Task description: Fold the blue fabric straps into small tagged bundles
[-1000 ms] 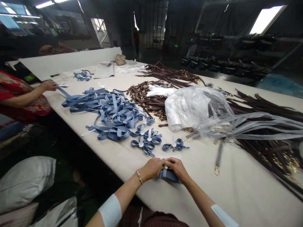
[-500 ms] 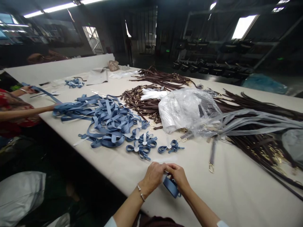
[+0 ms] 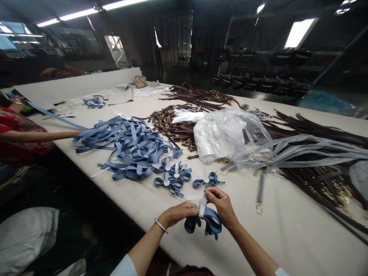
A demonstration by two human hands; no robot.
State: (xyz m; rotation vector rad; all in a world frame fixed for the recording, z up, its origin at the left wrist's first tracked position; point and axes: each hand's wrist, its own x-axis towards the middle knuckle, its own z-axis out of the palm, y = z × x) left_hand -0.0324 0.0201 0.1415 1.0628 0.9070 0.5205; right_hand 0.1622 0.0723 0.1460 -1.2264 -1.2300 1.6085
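Both my hands hold a folded bundle of blue strap (image 3: 211, 224) just above the table's near edge. My left hand (image 3: 179, 212) is closed on its left loops. My right hand (image 3: 221, 207) pinches a white tie (image 3: 202, 205) wrapped round the bundle's middle. Just beyond lie three tied blue bundles (image 3: 172, 178), the nearest one (image 3: 208, 180) right in front of my hands. A heap of loose blue straps (image 3: 129, 143) spreads out behind them.
A clear plastic bag (image 3: 227, 136) lies mid-table over grey straps (image 3: 310, 151). Dark brown straps with gold clasps (image 3: 175, 128) stretch across the back and right. At the left, another person in red (image 3: 17, 134) pulls a blue strap. A white sack (image 3: 25, 234) sits on the floor.
The blue bundle has come up off the table and its loops now hang open between my hands, with the white tie standing up at its middle. The person at the left stretched a strap out.
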